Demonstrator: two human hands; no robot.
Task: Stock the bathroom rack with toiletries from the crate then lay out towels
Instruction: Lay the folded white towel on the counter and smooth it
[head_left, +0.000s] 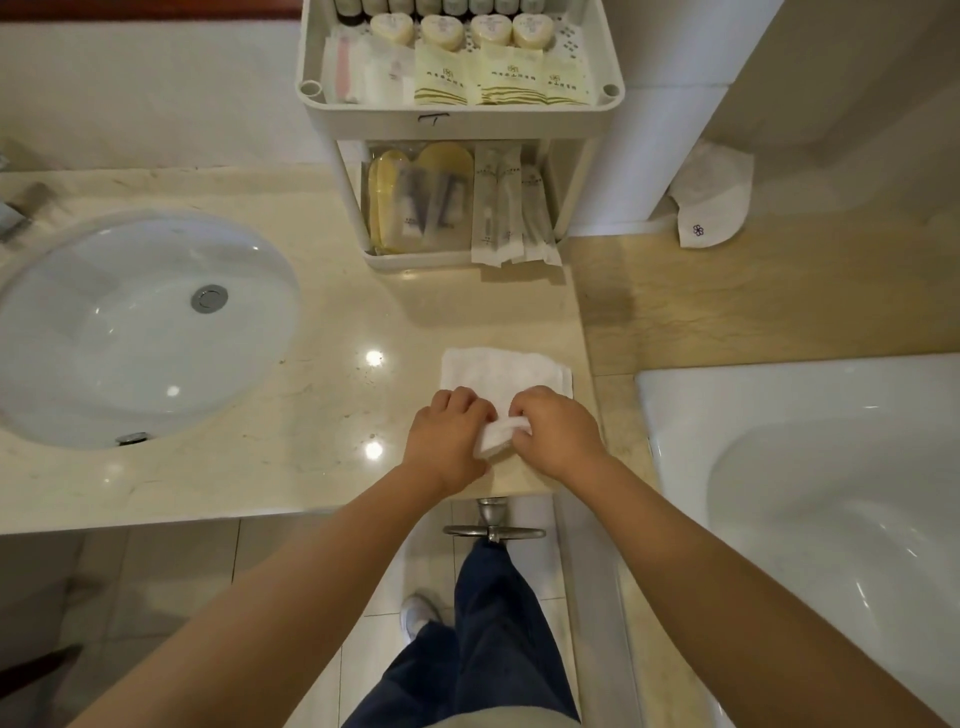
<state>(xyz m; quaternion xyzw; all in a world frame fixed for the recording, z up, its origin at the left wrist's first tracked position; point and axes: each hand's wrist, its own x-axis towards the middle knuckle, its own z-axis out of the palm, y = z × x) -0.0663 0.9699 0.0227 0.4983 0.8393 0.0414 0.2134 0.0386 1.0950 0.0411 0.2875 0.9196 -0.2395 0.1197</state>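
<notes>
A small white towel (498, 373) lies on the beige counter (322, 415) near its right end. My left hand (447, 441) and my right hand (558, 434) sit side by side on its near edge, fingers curled, pinching a rolled or folded part of the cloth between them. Behind the towel stands the white two-tier rack (457, 111). Its upper shelf holds small bottles, round soaps and cream sachets; its lower shelf holds clear packets and long wrapped items.
An oval sink (140, 332) is set into the counter at the left. A white bathtub (810, 493) lies at the right beyond a tiled ledge, where a folded white item with a purple logo (711, 208) rests. A metal towel ring (493, 530) hangs under the counter edge.
</notes>
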